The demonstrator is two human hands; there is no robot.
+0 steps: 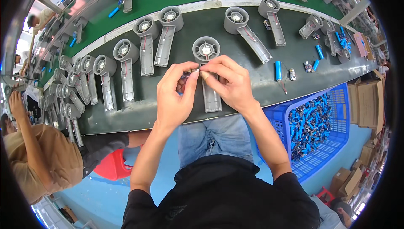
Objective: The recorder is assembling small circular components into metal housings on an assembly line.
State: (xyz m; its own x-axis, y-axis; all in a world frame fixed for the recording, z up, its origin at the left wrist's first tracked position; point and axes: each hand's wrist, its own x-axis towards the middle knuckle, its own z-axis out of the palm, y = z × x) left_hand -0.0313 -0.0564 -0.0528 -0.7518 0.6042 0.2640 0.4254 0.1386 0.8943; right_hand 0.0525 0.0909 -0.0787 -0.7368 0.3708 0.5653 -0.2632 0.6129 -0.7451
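Observation:
Above a grey fan housing, my left hand (174, 99) pinches a small circuit board (190, 73) between thumb and fingers. A bit of blue shows behind those fingers, mostly hidden. My right hand (230, 82) meets it at the board's right end, thumb and fingertips pressed together; what they grip is too small to make out. The round fan head (206, 49) lies just beyond my hands. Its open handle shell (211, 99) points toward me, partly covered by my right hand.
More grey fan housings (146, 52) lie along the dark green bench (176, 86). A blue battery (278, 70) with a wired board (292, 74) lies to the right. Below the bench's right side stands a blue crate (320, 166) full of batteries and boards. A co-worker (50, 157) sits at the left.

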